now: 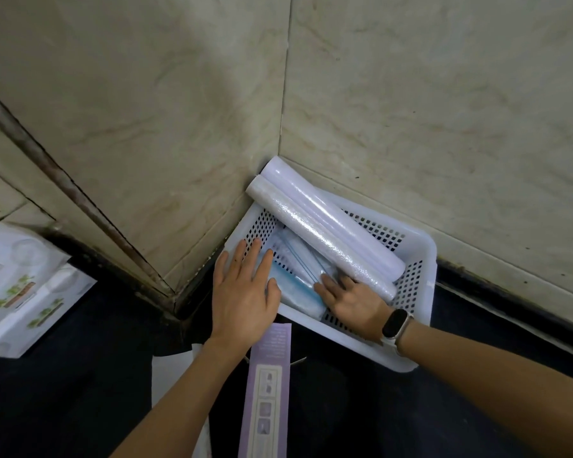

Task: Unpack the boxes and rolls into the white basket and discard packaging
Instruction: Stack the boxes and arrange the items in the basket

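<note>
Tiled corner, dark floor: white basket holding two rolls propped on its far rim, blue packets beneath. Rolls likely light, stiff, slick-wrapped; best gripped mid-length. Left hand spread flat on packets, gripping nothing. Right hand unclenched, fingertips touching roll end.
</note>
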{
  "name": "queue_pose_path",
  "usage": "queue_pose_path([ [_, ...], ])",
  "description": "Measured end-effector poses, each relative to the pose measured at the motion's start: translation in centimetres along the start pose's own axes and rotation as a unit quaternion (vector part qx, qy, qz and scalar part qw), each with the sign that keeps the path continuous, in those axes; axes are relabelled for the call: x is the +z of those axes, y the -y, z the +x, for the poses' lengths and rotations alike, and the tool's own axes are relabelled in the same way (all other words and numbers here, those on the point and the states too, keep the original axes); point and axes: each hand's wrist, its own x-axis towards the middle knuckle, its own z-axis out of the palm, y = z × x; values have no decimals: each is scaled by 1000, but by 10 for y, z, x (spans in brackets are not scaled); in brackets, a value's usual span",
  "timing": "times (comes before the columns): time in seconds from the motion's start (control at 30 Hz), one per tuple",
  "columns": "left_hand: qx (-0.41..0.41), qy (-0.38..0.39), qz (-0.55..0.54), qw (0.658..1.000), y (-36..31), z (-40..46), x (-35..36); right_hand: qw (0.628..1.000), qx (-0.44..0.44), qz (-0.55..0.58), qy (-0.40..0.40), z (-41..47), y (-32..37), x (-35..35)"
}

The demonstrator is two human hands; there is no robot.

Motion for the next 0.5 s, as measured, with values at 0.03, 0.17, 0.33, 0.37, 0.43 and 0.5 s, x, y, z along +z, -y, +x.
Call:
queue_pose_path([
  [0.03, -1, 1, -1, 1000, 0, 0, 0, 1000, -15, 18, 11, -2, 0, -4],
  [0.17, -4, -1, -1, 1000, 0, 0, 2, 991, -45, 51, 113, -18, -19, -21],
  [0.33, -8, -12, -6, 1000, -1, 0, 3, 996, 19, 46, -68, -15, -9, -11],
  [0.37, -8, -15, -7, 1000, -1, 0, 4, 996, 36, 47, -69, -9, -8, -9],
  [0.43, -6, -18, -7, 1000, 0, 0, 4, 996, 72, 17, -58, 0, -4, -14],
  [0.5, -5, -22, -7, 1000, 0, 0, 4, 994, 95, 56, 9, 6, -1, -22],
])
